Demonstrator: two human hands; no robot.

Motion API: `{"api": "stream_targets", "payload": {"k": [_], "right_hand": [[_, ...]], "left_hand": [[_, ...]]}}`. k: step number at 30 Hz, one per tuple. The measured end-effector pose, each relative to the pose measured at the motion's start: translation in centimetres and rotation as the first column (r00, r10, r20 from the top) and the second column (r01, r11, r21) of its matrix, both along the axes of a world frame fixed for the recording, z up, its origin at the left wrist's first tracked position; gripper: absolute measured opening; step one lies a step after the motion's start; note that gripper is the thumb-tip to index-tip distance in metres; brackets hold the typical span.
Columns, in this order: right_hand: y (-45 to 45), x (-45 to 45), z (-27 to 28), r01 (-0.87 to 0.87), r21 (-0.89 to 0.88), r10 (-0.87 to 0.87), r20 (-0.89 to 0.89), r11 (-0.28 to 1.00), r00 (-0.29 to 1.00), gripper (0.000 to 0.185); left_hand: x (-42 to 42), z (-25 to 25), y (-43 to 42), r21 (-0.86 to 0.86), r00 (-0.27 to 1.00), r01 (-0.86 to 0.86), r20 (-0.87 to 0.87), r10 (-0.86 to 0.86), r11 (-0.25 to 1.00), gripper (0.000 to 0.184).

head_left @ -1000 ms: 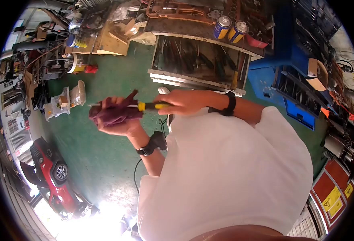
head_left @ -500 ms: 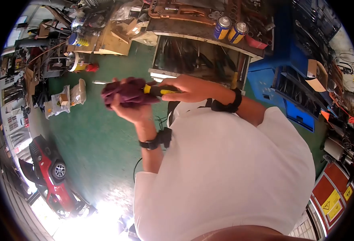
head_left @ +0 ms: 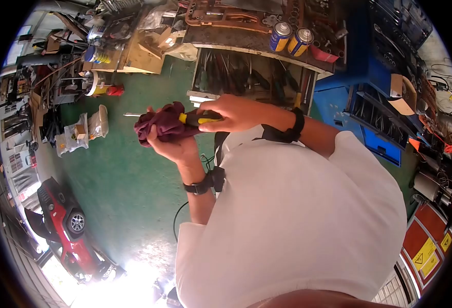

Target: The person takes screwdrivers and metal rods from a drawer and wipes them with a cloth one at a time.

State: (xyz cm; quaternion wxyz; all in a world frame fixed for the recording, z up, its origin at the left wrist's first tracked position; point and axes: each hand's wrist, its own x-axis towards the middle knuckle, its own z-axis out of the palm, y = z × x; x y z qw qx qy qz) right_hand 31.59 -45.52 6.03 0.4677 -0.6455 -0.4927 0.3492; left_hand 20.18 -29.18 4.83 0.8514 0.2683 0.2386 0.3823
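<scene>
My left hand [head_left: 173, 148] is closed around a dark purple rag [head_left: 159, 123], which is bunched about the shaft of a screwdriver. The bare metal tip of the screwdriver [head_left: 131, 114] sticks out on the rag's left side. Its black and yellow handle [head_left: 198, 119] points to the right, where my right hand [head_left: 228, 114] grips it. The rag hides most of the shaft. Both hands are in front of my body, near an open drawer [head_left: 205, 97] holding several hand tools.
On the workbench [head_left: 226, 38] stand two spray cans [head_left: 281, 35] beside an orange socket tray [head_left: 226, 19]. To the right is a blue tool cabinet [head_left: 339, 110]. Plastic bags [head_left: 99, 122] lie on the green floor [head_left: 128, 169]; a red car [head_left: 64, 226] stands farther left.
The rag and the screwdriver tip have shifted slightly right and down in view. My left hand's fingers have shifted on the rag, while my right hand still grips the handle.
</scene>
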Motion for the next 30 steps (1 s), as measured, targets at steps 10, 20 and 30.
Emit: {"api": "stream_targets", "payload": {"k": [10, 20, 30], "right_hand": [[0.0, 0.2, -1.2, -0.027, 0.063, 0.032, -0.082, 0.998, 0.996, 0.046], [1.3, 0.7, -1.0, -0.221, -0.100, 0.202, -0.174, 0.970, 0.964, 0.046], [-6.1, 3.0, -6.9, 0.101, -0.363, -0.243, -0.370, 0.926, 0.897, 0.056]], "left_hand": [[-1.9, -0.3, 5.2, 0.166, 0.992, 0.018, 0.117, -0.038, 0.986, 0.050], [-2.5, 0.3, 6.9, 0.152, 0.996, -0.012, 0.093, -0.002, 0.988, 0.044], [-7.0, -1.5, 17.1, 0.312, 0.979, -0.176, 0.150, 0.134, 0.934, 0.040]]}}
